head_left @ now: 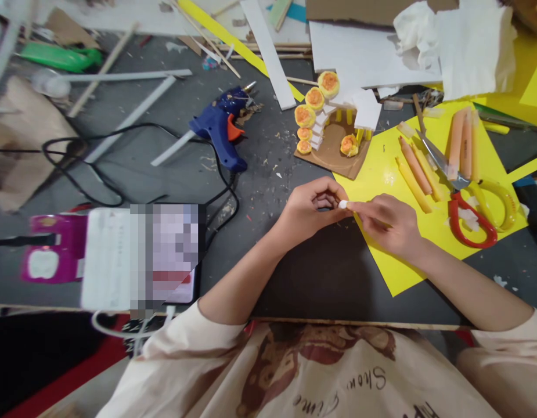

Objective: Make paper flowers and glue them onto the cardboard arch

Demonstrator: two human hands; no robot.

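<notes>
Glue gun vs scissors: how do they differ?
Colour: the glue gun is blue with an orange trigger; the scissors have red and yellow handles.
Place: the glue gun lies on the dark tabletop, the scissors on the yellow sheet.
Shared: neither is held.

This looks to me like a craft workshop, or a corner given over to model-making: the dark worktop (263,191) is spattered with specks and offcuts. A corded glue gun (213,119) lies there among wooden sticks (103,69), strips of white board (268,55), yellow card (377,174), scissors (456,181) and a little cardboard model (335,130); whether it's somebody's home, I can't tell.
</notes>
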